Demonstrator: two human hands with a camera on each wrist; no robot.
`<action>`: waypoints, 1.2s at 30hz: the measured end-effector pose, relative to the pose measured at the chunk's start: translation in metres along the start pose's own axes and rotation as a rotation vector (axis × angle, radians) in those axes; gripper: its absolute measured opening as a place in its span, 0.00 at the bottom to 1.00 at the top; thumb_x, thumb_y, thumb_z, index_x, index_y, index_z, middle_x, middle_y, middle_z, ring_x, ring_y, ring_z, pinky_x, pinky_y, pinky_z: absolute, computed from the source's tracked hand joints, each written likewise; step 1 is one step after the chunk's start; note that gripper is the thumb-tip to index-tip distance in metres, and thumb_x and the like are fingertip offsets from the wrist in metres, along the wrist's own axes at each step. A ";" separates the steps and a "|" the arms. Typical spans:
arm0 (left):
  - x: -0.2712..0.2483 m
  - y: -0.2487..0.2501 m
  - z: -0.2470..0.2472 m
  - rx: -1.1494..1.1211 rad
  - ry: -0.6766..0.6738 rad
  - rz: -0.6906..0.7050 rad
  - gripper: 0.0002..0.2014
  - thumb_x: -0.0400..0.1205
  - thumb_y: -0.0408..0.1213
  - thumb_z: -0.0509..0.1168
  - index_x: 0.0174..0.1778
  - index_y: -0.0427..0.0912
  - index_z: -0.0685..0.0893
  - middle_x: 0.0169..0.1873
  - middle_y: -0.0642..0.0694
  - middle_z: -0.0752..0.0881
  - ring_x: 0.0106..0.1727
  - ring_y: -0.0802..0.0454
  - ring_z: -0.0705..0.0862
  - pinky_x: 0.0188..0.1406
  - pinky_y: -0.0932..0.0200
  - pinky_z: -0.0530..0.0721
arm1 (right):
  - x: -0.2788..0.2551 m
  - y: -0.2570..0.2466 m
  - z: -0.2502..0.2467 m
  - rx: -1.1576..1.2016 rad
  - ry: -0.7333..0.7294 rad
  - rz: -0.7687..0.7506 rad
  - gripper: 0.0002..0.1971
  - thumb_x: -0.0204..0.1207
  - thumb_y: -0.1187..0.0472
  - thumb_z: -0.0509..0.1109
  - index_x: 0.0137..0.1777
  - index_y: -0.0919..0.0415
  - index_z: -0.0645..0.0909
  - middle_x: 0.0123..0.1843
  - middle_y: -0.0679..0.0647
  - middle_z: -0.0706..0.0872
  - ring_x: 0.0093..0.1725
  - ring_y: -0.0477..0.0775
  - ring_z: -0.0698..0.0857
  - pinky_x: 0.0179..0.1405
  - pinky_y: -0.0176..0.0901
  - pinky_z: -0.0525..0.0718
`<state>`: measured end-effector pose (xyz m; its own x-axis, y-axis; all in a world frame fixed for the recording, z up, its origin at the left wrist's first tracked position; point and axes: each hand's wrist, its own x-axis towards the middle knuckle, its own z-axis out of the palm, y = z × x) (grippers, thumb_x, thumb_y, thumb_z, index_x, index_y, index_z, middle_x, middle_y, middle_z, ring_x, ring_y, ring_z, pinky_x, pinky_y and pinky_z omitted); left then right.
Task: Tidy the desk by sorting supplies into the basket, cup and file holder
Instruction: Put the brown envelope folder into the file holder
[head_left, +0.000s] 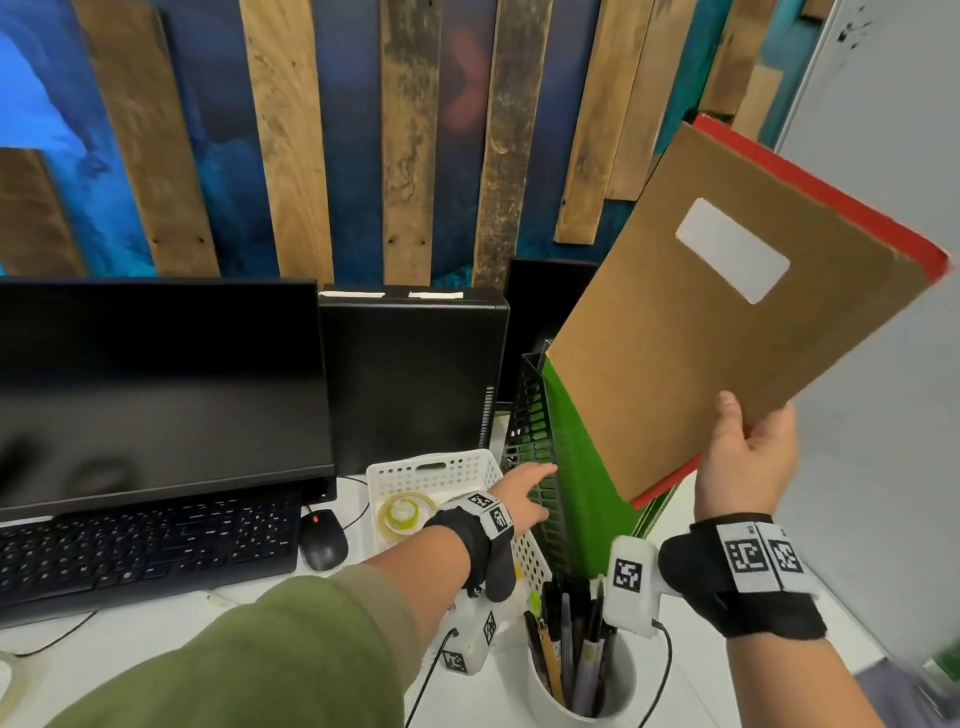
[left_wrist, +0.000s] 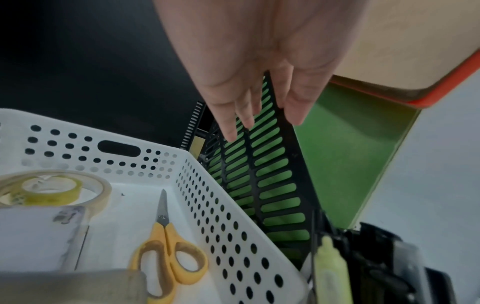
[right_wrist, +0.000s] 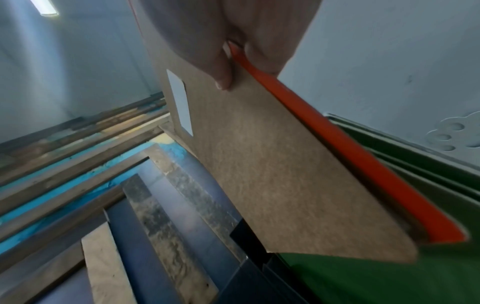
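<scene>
While your right hand (head_left: 748, 462) pinches the brown-and-red notebooks (head_left: 727, 312), left fingers (left_wrist: 233, 123) straight against the black slotted file holder (head_left: 535, 447); basket, cup filled, filing remains.

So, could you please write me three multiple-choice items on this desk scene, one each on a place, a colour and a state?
1. Where do the yellow-handled scissors lie?
A. in the white basket
B. in the white cup
C. on the keyboard

2. What colour is the folder standing in the black file holder?
A. blue
B. green
C. yellow

3. What is the right hand doing?
A. resting flat on the desk
B. pointing at the monitor
C. holding the brown notebook with red spine

Answers: 1 A, they lie beside the tape rolls; 2 B, green shows through the slots; 3 C, thumb on cover, notebook off the desk.
</scene>
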<state>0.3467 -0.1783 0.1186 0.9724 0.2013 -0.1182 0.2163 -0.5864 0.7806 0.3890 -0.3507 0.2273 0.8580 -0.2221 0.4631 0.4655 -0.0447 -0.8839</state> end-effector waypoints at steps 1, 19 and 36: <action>0.000 0.000 0.001 -0.037 0.036 0.012 0.31 0.81 0.26 0.62 0.79 0.50 0.64 0.81 0.47 0.62 0.80 0.49 0.65 0.71 0.60 0.74 | -0.001 0.004 0.002 -0.006 -0.017 -0.003 0.07 0.81 0.63 0.62 0.47 0.48 0.76 0.38 0.40 0.76 0.38 0.37 0.76 0.49 0.40 0.75; 0.001 -0.005 -0.003 -0.060 -0.019 0.022 0.38 0.77 0.18 0.55 0.78 0.59 0.63 0.81 0.51 0.63 0.72 0.49 0.74 0.66 0.57 0.77 | -0.055 0.047 0.031 -0.170 -0.308 0.034 0.14 0.84 0.63 0.56 0.67 0.58 0.75 0.54 0.46 0.79 0.53 0.48 0.77 0.54 0.37 0.72; -0.003 -0.008 -0.002 -0.019 -0.005 0.073 0.38 0.78 0.18 0.55 0.78 0.59 0.61 0.82 0.51 0.59 0.82 0.50 0.62 0.66 0.62 0.77 | -0.030 0.048 0.001 -0.747 -0.498 0.062 0.14 0.83 0.58 0.59 0.61 0.60 0.82 0.49 0.61 0.88 0.41 0.57 0.79 0.48 0.40 0.76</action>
<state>0.3423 -0.1723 0.1142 0.9860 0.1546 -0.0633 0.1429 -0.5846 0.7986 0.3856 -0.3447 0.1715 0.9524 0.1953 0.2339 0.3020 -0.7072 -0.6392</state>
